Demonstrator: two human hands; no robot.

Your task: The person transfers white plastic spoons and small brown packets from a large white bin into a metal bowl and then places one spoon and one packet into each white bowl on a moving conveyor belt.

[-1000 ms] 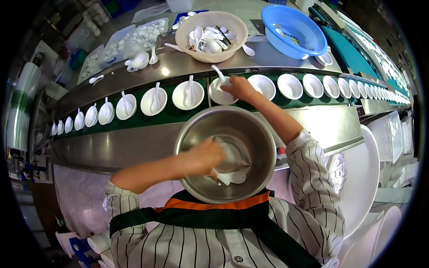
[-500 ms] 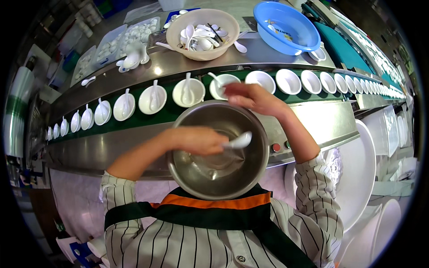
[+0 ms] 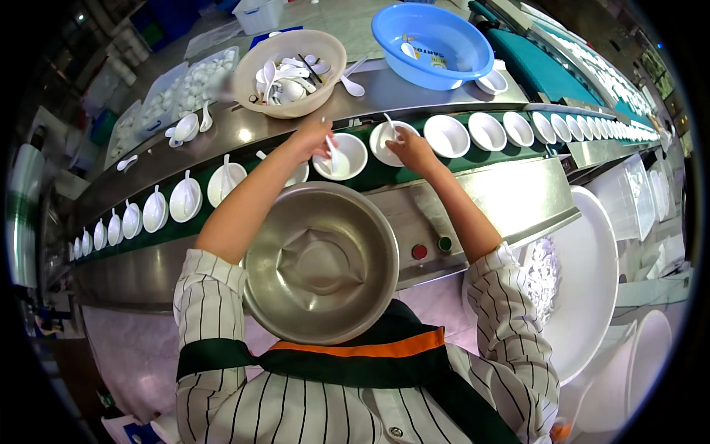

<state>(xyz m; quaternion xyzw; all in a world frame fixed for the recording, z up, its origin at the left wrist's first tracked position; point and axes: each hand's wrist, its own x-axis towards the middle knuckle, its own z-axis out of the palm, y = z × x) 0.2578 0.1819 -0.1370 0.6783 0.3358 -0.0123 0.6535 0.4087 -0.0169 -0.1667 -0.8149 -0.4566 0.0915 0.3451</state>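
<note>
Both arms reach forward from striped sleeves (image 3: 214,292) rolled near the elbows; the left forearm (image 3: 248,203) slants up and inward, crossing in front of part of the bowl row, while the right forearm (image 3: 466,207) slants up and to the left, so that the two hands come near each other without touching, over neighbouring bowls on the green belt (image 3: 370,175).

The left hand (image 3: 313,140) is bent inward at the end of its forearm, fingers narrowed and holding a white spoon (image 3: 336,157), whose lower end points down into the left bowl (image 3: 349,167); the right hand (image 3: 413,152) dips with its fingers drawn together inside the right bowl (image 3: 379,142), at a second spoon (image 3: 389,123) whose handle rises past the rim; whether these fingers grip that spoon or only touch it, I cannot tell.

Below the hands, between the forearms, sits a steel basin (image 3: 319,259), close to the person's apron (image 3: 340,364); farther left along the belt, bowls bear spoons with handles upright (image 3: 185,198); beyond the belt stand a beige basin (image 3: 288,109) of spoons and a blue basin (image 3: 436,79).
</note>
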